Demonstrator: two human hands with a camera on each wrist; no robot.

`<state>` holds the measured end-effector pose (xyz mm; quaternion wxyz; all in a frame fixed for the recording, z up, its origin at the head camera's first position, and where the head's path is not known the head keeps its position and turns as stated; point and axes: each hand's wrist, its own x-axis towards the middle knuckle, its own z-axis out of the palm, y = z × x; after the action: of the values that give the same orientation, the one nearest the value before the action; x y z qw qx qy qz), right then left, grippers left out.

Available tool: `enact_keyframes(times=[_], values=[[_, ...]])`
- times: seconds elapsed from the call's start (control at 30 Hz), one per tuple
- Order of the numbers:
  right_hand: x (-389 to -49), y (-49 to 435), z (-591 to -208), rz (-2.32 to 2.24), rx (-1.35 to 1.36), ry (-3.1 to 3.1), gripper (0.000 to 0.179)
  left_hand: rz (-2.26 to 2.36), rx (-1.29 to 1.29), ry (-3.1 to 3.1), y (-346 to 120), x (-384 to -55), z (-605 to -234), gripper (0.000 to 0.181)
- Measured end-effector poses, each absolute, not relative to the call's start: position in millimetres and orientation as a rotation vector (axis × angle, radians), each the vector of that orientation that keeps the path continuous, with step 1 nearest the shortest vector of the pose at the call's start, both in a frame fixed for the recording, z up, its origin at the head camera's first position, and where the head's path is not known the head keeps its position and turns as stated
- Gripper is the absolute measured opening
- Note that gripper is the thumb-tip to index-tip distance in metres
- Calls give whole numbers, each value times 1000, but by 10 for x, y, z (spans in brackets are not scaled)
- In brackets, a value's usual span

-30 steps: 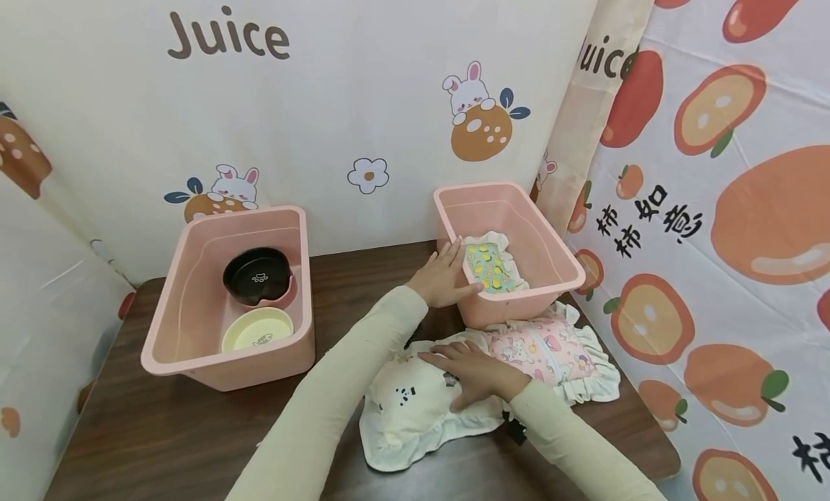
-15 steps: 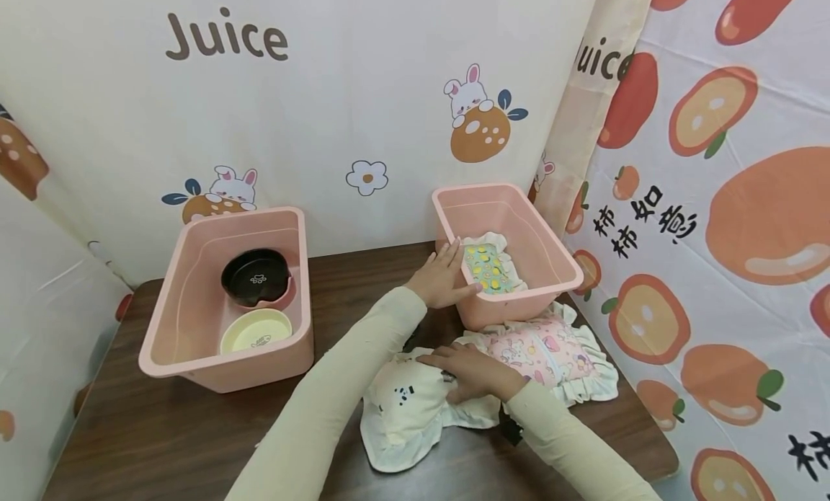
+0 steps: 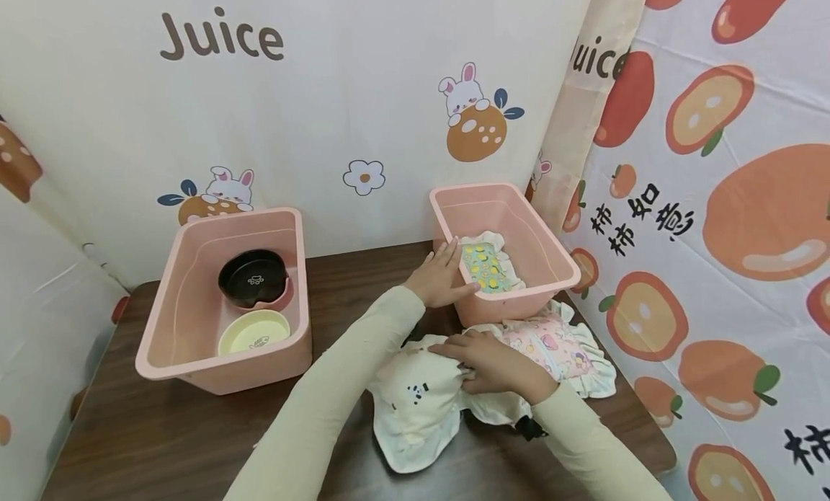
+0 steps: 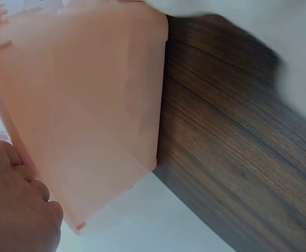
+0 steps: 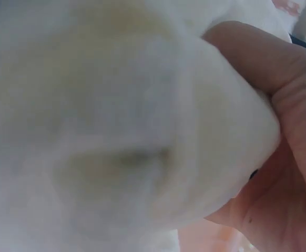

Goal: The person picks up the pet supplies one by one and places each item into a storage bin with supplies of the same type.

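White bunny-print backdrop (image 3: pixel 311 119) and persimmon-print curtain (image 3: pixel 765 303) meet at the corner; full prints show in head view only. Dark wood-grain table (image 3: pixel 162 443) below; left wrist view gives its planks close up, alongside the bin wall.

Left pink bin (image 3: pixel 259 371): head view only. Right pink bin (image 3: pixel 486 311): head view looks down into it, left wrist view gets the outer side wall, largely hidden behind the left hand and forearm from above.

Cream frilled pillow (image 3: pixel 418 396): on the table in front of the right bin, bunched up. Small dark print on it readable from head; right wrist view is mostly blurred cream fabric. Pink frilled pillow (image 3: pixel 573 353): lies up against the right bin's near side. Right hand covers where the two pillows meet, so can't tell if they touch.

Right hand (image 3: pixel 499 364): gripping cream pillow. Head shows just the back of it; right wrist shows thumb and palm around a fold of fabric. Left hand (image 3: pixel 437 277): fingers extended along the right bin's rim, thumb over the edge.

Smaller stuff, head view only: black bowl (image 3: pixel 253 277) above a pink edge, pale yellow bowl (image 3: pixel 253 333) beside it, both in left bin; lemon-print frilled pillow (image 3: pixel 483 267) in right bin.
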<state>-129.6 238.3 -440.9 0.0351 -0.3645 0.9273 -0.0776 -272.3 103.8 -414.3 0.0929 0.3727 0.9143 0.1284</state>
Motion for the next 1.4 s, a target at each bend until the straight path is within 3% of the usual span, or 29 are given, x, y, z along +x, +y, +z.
enact_keyframes(times=[0.67,0.9,1.17,1.4], values=[[-845,3259,-3845,-554,-1110,3059,78,410,1094,2732,1051,-2767,-4200,93],[-757,3456,-3624,-703,-993,3108,79,390,1114,2716,1035,-2767,-4183,92],[-847,3602,-3442,-831,-962,3236,84,379,1146,2691,985,-2739,-4125,89],[-1053,3659,-3218,-941,-570,3324,90,327,1139,2712,1008,-2727,-4130,88]])
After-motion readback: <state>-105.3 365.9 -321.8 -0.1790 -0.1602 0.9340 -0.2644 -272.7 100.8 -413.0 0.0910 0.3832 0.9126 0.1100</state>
